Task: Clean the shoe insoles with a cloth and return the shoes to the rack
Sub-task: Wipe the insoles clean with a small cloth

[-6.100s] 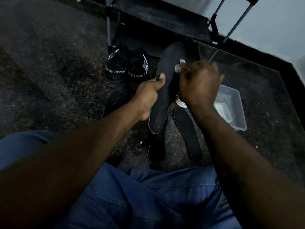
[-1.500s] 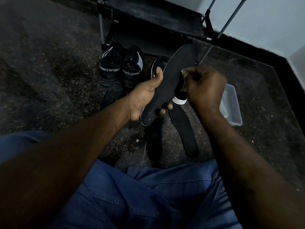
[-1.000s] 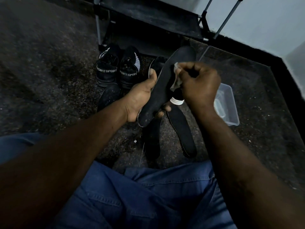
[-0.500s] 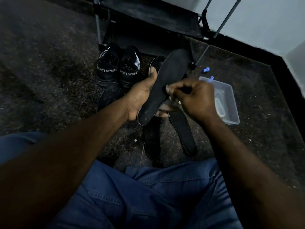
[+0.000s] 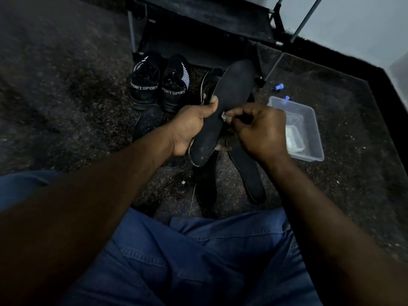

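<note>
My left hand (image 5: 191, 129) grips a long black insole (image 5: 229, 93) near its heel end, thumb on top, toe end pointing up and away. My right hand (image 5: 259, 129) pinches a small pale cloth (image 5: 225, 117) against the insole's middle. Two more black insoles (image 5: 249, 173) lie on the floor below my hands. A pair of black sport shoes (image 5: 159, 87) stands in front of the black shoe rack (image 5: 212, 16). Another dark shoe (image 5: 148, 122) lies by my left wrist, and a further shoe (image 5: 209, 82) shows behind the held insole.
A clear plastic tub (image 5: 309, 133) with something pale inside sits on the dark speckled floor at the right. Two small blue caps (image 5: 278, 87) lie beyond it. A pale wall rises at the far right. My blue jeans fill the bottom of the view.
My right hand has slid down the insole from near the toe end to its middle, the cloth still pinched. The left hand keeps its grip on the heel end.
</note>
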`<state>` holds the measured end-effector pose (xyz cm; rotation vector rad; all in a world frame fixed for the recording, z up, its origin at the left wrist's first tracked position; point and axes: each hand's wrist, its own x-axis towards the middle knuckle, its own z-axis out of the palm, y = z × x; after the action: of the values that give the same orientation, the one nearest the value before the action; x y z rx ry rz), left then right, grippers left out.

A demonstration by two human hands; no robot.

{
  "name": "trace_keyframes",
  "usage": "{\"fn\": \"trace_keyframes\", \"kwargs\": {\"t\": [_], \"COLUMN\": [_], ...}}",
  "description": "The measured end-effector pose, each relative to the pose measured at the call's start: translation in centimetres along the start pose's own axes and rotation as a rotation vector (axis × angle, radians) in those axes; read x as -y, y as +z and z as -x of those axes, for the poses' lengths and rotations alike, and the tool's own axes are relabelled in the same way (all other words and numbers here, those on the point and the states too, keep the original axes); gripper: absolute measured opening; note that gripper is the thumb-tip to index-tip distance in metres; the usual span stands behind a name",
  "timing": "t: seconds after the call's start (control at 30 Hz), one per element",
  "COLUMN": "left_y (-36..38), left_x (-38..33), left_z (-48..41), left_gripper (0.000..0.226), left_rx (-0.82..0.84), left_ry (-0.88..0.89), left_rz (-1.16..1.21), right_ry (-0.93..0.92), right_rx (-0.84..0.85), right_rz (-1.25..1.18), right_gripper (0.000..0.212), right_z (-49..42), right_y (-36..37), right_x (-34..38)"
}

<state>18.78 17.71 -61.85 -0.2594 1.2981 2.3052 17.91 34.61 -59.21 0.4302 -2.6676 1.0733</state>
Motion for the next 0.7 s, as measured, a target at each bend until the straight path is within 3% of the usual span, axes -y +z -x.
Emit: {"fn": "trace_keyframes", "kwargs": {"t": [0.1,0.23,0.37,0.5,0.7], "left_y": [0.4,0.0,-0.2,0.0,0.0], "left_x": [0.0,-0.1,-0.7,-1.2,-1.8], "left_z": [-0.4,-0.4,-0.1,-0.2,-0.4], "left_gripper": [0.056,0.071,0.067,0.073,0.073], "left_rx": [0.003,0.033,0.026,0.036,0.072], "left_ry": [0.028,0.016,0.079,0.150,0.143], "left_rz": [0.057,0.134,0.210,0.320,0.410], "right_ry": [0.015,-0.015,0.021,0.100,-0.059], "right_rx": [-0.086,-0.067,-0.079,0.030,-0.057], "right_rz": [-0.020,-0.097,-0.199,-0.376,-0.368], "right_gripper": [0.016,0.016,0.013,0.012,0.012], "right_z": [0.5,2.8,5.0,7.0,7.5], "right_y": [0.6,2.7,3.5,3.5,3.8], "right_x": [0.4,1.5,2.8,4.2,5.0]}}
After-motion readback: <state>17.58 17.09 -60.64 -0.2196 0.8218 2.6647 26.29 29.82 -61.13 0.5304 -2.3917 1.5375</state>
